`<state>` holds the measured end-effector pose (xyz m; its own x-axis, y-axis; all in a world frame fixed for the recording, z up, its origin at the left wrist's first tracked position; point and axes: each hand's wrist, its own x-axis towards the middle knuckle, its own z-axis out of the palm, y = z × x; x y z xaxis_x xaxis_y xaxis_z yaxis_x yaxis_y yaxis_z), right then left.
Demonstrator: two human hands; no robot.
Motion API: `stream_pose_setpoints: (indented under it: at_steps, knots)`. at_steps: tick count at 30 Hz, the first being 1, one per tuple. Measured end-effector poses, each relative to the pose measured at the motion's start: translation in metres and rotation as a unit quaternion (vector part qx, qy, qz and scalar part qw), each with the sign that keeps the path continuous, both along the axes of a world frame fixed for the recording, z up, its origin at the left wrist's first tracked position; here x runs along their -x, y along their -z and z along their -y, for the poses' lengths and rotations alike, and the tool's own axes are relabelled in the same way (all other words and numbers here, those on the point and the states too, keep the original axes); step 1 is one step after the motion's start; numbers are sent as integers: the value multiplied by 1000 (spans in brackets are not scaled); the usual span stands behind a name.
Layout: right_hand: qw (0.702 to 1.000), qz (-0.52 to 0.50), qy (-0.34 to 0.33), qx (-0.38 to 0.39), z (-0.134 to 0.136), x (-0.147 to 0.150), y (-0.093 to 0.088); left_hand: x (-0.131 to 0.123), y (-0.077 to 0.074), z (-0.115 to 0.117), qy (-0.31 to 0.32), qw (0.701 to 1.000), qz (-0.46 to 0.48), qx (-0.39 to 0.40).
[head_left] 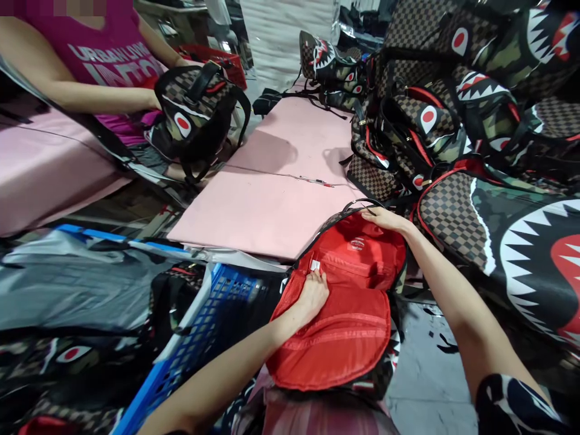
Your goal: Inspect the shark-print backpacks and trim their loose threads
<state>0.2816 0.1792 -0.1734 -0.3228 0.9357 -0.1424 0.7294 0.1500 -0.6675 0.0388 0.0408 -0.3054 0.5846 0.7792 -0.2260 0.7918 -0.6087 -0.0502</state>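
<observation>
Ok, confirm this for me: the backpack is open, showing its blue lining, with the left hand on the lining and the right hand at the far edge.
The lining is red, not blue, as the head view shows. The rest holds: the backpack is open, left hand on the lining, right hand at the far edge.

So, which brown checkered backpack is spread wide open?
The brown checkered backpack touched by the wearer's left hand and right hand: its red fabric lining lies fully exposed, unlike in the piled backpacks.
</observation>
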Motion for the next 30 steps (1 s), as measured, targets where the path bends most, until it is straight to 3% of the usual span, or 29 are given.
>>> stream_pose_setpoints:
  at_steps: [2,4,6,7,10,11,13,16,19,21,23,26,28,30]
  knots:
    - [1000,-18,9,20,10,-3,-4,1,-6,-2,2,1000,5,4]
    - [996,-71,37,36,38,-11,-6,4,-11,-4,4,1000,13,10]
    - [982,-156,103,36,84,-22,1,6,-16,-6,4,1000,22,16]
    - [964,-204,170,12,113,-29,11,6,-18,-7,4,999,26,19]
    - [867,-274,409,-78,206,-42,66,6,-22,-11,1,999,28,30]
    - [835,-264,477,-75,233,-42,90,5,-23,-12,1,999,25,36]
    - [807,-248,536,-4,272,-35,136,1,-25,-14,3,999,15,48]
    - [796,-277,537,46,293,-17,181,0,-33,-16,3,998,3,68]
    - [787,-293,543,25,290,-8,190,17,-48,-20,7,996,23,87]
    - [783,-296,548,16,286,-8,187,41,-57,-22,-52,989,107,91]
    - [780,-292,553,9,283,-8,185,68,-60,-21,-177,947,253,88]
    - [776,-277,567,-16,280,-9,180,100,-53,-11,-319,799,477,180]
    - [774,-270,571,-40,278,-8,167,113,-46,-1,-332,694,568,292]
    - [786,-265,554,-69,278,-7,137,120,-39,7,-309,642,600,365]
